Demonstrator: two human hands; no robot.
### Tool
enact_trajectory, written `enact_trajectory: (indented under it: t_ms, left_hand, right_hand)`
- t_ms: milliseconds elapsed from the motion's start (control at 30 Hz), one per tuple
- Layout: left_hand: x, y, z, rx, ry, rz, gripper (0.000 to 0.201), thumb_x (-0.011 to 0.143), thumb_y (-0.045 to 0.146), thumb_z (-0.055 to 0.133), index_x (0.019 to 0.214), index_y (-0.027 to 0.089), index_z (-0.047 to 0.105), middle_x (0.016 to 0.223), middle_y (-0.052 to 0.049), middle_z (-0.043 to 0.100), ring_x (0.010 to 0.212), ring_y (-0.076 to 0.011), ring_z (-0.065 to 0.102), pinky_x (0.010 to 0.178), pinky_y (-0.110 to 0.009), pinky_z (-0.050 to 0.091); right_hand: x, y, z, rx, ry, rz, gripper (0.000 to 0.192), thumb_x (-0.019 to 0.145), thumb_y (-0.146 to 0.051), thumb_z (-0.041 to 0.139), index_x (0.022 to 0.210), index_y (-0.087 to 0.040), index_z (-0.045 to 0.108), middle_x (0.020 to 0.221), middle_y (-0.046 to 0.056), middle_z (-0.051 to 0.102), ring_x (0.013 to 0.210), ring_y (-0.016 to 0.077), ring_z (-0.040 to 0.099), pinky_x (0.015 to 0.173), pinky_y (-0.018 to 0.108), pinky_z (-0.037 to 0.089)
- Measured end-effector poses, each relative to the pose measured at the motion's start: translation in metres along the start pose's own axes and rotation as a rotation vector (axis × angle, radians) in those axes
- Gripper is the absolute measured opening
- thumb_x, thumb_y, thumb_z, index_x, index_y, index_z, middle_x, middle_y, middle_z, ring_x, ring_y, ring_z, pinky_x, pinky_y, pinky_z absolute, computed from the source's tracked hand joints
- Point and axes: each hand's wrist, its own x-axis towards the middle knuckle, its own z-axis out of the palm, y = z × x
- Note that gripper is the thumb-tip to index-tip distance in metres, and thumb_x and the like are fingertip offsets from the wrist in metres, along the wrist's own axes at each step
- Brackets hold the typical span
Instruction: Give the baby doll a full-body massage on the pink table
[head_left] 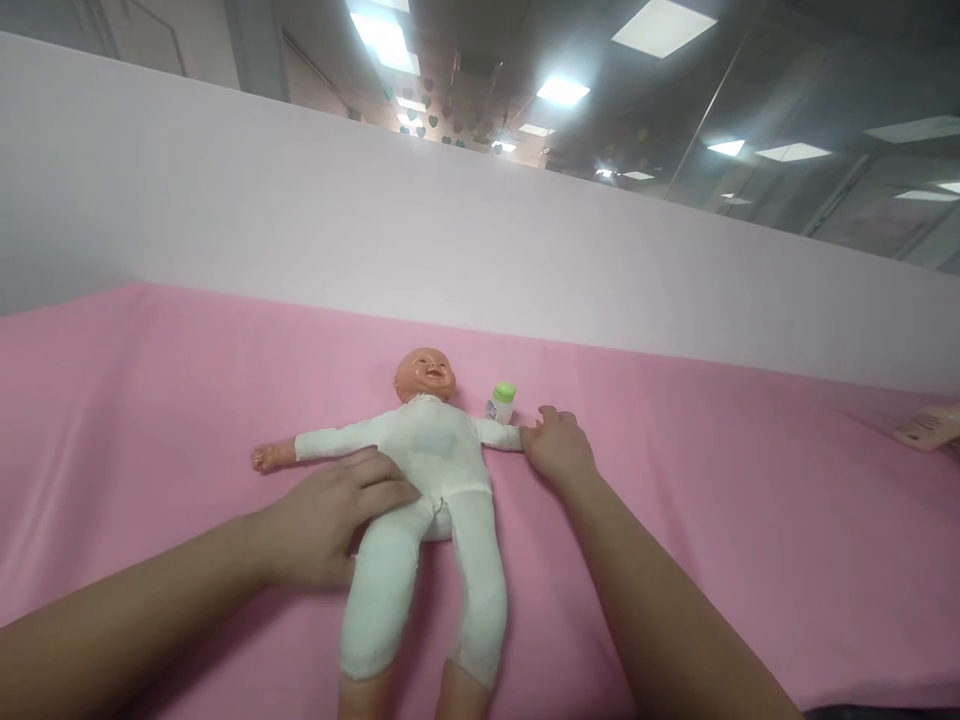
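A baby doll [435,440] with a white cloth body lies on its back on a pink sheet [675,480], arms spread wide and head away from me. My left hand [330,515] is closed around its hip on the left side, fingers over the top of the thigh and the thumb low at its side. At the end of the doll's right-side arm, my right hand [559,445] covers and grips the doll's hand, which is hidden beneath it. Just above that arm is a small clear bottle [500,403] with a green cap, apart from my fingers.
Behind the sheet rises a plain white wall panel [450,240], with glass reflecting ceiling lights above it. A flat beige item [930,427] with print lies at the far right edge. Something dark shows at the bottom right corner.
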Motion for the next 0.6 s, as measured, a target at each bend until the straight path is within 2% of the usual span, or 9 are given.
enact_trajectory:
  t_ms: [100, 167, 200, 267, 333, 400, 500, 533, 600]
  left_hand:
    - [-0.001, -0.011, -0.002, 0.007, -0.033, -0.183, 0.046, 0.073, 0.029, 0.069, 0.118, 0.024, 0.062, 0.111, -0.008, 0.064, 0.104, -0.0292, 0.060, 0.087, -0.039, 0.048]
    - [-0.003, -0.021, -0.006, -0.041, -0.064, -0.306, 0.047, 0.068, 0.031, 0.072, 0.113, 0.023, 0.061, 0.110, -0.007, 0.064, 0.101, -0.0281, 0.060, 0.084, -0.036, 0.048]
    - [-0.004, -0.027, -0.009, -0.092, -0.088, -0.353, 0.048, 0.066, 0.033, 0.074, 0.110, 0.022, 0.061, 0.109, -0.006, 0.064, 0.098, -0.0270, 0.060, 0.083, -0.035, 0.048]
    - [-0.006, -0.038, -0.014, -0.239, -0.141, -0.407, 0.049, 0.062, 0.037, 0.077, 0.105, 0.023, 0.059, 0.105, -0.003, 0.064, 0.094, -0.0244, 0.060, 0.079, -0.032, 0.048]
    - [-0.008, -0.048, -0.017, -0.371, -0.158, -0.436, 0.044, 0.066, 0.043, 0.076, 0.100, 0.022, 0.057, 0.096, 0.000, 0.064, 0.088, -0.0216, 0.059, 0.074, -0.029, 0.047]
    - [-0.008, -0.053, -0.017, -0.377, -0.111, -0.493, 0.038, 0.075, 0.053, 0.069, 0.091, 0.021, 0.055, 0.084, 0.001, 0.061, 0.078, -0.0196, 0.057, 0.067, -0.028, 0.044]
    - [-0.007, -0.057, -0.011, -0.199, 0.013, -0.582, 0.044, 0.090, 0.062, 0.050, 0.078, 0.020, 0.051, 0.077, -0.001, 0.059, 0.072, -0.0198, 0.055, 0.065, -0.030, 0.041]
    - [-0.006, -0.058, -0.009, -0.142, 0.042, -0.602, 0.046, 0.093, 0.063, 0.045, 0.077, 0.020, 0.051, 0.078, -0.002, 0.061, 0.074, -0.0209, 0.056, 0.066, -0.032, 0.042]
    - [-0.006, -0.059, -0.005, -0.078, 0.065, -0.628, 0.049, 0.095, 0.063, 0.039, 0.078, 0.020, 0.054, 0.084, -0.005, 0.064, 0.079, -0.0236, 0.059, 0.071, -0.034, 0.044]
  right_hand:
    - [-0.016, -0.015, -0.005, -0.118, 0.111, -0.149, 0.054, 0.085, -0.039, 0.063, 0.135, -0.017, 0.060, 0.146, 0.024, 0.047, 0.124, 0.0471, 0.048, 0.098, 0.060, 0.039]
    - [-0.031, -0.029, -0.006, -0.104, 0.106, -0.306, 0.050, 0.084, -0.032, 0.065, 0.132, -0.019, 0.061, 0.142, 0.022, 0.052, 0.123, 0.0446, 0.048, 0.100, 0.059, 0.038]
    - [-0.038, -0.036, -0.006, -0.080, 0.062, -0.391, 0.048, 0.084, -0.029, 0.063, 0.132, -0.020, 0.062, 0.138, 0.021, 0.056, 0.121, 0.0418, 0.050, 0.101, 0.057, 0.039]
    - [-0.052, -0.050, -0.003, -0.010, -0.106, -0.580, 0.049, 0.086, -0.019, 0.055, 0.135, -0.023, 0.059, 0.132, 0.014, 0.061, 0.118, 0.0342, 0.054, 0.102, 0.051, 0.041]
    - [-0.064, -0.060, 0.002, 0.051, -0.259, -0.721, 0.058, 0.089, -0.015, 0.049, 0.146, -0.025, 0.049, 0.140, 0.010, 0.059, 0.124, 0.0291, 0.053, 0.106, 0.046, 0.042]
    - [-0.073, -0.066, 0.008, 0.064, -0.345, -0.780, 0.068, 0.090, -0.014, 0.047, 0.156, -0.025, 0.035, 0.152, 0.010, 0.048, 0.132, 0.0279, 0.048, 0.110, 0.045, 0.040]
    - [-0.081, -0.071, 0.012, 0.023, -0.383, -0.801, 0.080, 0.088, -0.016, 0.049, 0.162, -0.024, 0.020, 0.164, 0.013, 0.031, 0.140, 0.0317, 0.040, 0.114, 0.049, 0.036]
    - [-0.083, -0.072, 0.011, 0.003, -0.373, -0.807, 0.082, 0.087, -0.017, 0.052, 0.163, -0.024, 0.019, 0.165, 0.014, 0.029, 0.140, 0.0335, 0.040, 0.113, 0.050, 0.036]
    - [-0.086, -0.073, 0.007, -0.037, -0.326, -0.823, 0.084, 0.086, -0.022, 0.056, 0.162, -0.024, 0.022, 0.161, 0.015, 0.035, 0.134, 0.0364, 0.044, 0.111, 0.054, 0.037]
